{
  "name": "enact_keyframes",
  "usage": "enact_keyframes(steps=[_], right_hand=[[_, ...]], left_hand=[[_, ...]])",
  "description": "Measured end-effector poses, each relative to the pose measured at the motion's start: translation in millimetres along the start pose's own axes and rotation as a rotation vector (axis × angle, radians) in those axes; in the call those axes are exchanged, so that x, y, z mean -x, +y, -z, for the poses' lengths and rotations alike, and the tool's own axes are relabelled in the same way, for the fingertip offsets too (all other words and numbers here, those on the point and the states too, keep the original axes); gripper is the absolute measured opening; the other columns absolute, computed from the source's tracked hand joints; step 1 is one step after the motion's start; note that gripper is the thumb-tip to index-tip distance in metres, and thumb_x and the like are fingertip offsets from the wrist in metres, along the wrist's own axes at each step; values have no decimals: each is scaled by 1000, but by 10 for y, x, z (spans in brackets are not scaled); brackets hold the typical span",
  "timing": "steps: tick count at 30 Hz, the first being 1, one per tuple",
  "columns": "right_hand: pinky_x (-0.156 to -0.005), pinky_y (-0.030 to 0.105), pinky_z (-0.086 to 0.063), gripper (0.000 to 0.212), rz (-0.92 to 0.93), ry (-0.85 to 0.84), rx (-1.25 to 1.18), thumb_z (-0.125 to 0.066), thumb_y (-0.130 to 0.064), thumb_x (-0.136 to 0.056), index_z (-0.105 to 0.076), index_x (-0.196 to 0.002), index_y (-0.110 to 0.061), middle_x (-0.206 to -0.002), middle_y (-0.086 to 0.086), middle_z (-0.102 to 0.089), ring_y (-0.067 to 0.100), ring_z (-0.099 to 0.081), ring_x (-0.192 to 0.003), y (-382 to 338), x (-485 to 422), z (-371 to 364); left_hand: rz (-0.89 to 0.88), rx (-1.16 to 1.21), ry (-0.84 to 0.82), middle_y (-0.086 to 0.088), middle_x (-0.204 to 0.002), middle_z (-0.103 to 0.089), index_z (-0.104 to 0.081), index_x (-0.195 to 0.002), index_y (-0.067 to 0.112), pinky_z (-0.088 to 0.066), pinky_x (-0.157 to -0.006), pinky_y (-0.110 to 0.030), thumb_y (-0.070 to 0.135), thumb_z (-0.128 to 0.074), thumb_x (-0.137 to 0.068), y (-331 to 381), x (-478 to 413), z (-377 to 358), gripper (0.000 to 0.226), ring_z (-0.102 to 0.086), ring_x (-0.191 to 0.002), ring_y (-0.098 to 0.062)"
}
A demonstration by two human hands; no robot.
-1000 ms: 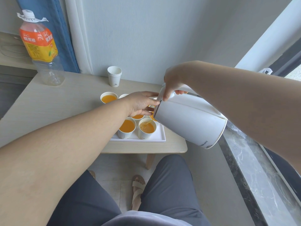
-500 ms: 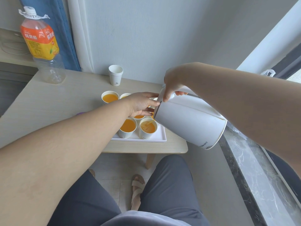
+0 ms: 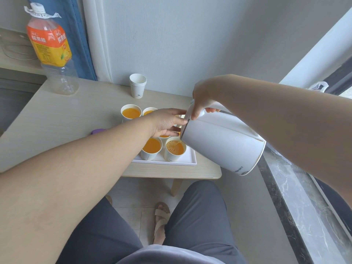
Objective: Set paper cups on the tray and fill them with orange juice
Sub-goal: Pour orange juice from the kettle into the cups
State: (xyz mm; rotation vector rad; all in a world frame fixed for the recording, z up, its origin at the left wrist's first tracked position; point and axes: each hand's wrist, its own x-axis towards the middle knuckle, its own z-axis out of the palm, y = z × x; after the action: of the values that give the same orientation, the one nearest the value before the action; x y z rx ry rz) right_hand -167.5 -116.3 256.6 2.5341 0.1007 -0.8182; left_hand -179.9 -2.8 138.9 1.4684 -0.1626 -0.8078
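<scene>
Kettle (image 3: 222, 141) slants mouth-down leftward over cup (image 3: 174, 149), right hand (image 3: 202, 100) clasping handle (image 3: 214, 107), left hand (image 3: 167, 121) flat against it.

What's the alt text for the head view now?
The right hand grips a tilted white kettle by its handle, pouring orange juice into the near-right paper cup on a white tray, while the left hand touches the kettle's top. Other filled cups stand beside it; stacked empty cups and a juice bottle stand behind.

White tray (image 3: 187, 162) below left fingers (image 3: 178, 112), holding upright paper cups (image 3: 131, 114) (some hidden by fingers). Just under fingers, near cup (image 3: 171, 157): foamy orange juice (image 3: 174, 148), thin stream entering from tilted white kettle (image 3: 222, 141). Beside it, neighbour cup (image 3: 148, 156), full.
</scene>
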Motion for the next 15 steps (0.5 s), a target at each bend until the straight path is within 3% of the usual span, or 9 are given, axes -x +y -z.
enact_keyframes(steps=[7,15], right_hand=[[-86,34,-47,46,-3,-7,-19,-65,-51,-81,-59,-62,-9,-61,4,-61,25,-59,-71,-21,-17,-17],[-71,29,-48,51,10,60,-229,-69,-48,-78,-68,-97,-1,-67,5,-66,25,-62,-65,49,7,-152]], left_hand=[[18,-7,7,-3,-117,-64,-52,-135,25,-51,-78,-26,11,-58,-94,-27,-15,7,44,-62,-104,-23],[23,-88,43,-5,-126,-64,-51,-137,26,-49,-87,-30,15,-60,-93,-42,-11,31,46,-61,-114,-26]])
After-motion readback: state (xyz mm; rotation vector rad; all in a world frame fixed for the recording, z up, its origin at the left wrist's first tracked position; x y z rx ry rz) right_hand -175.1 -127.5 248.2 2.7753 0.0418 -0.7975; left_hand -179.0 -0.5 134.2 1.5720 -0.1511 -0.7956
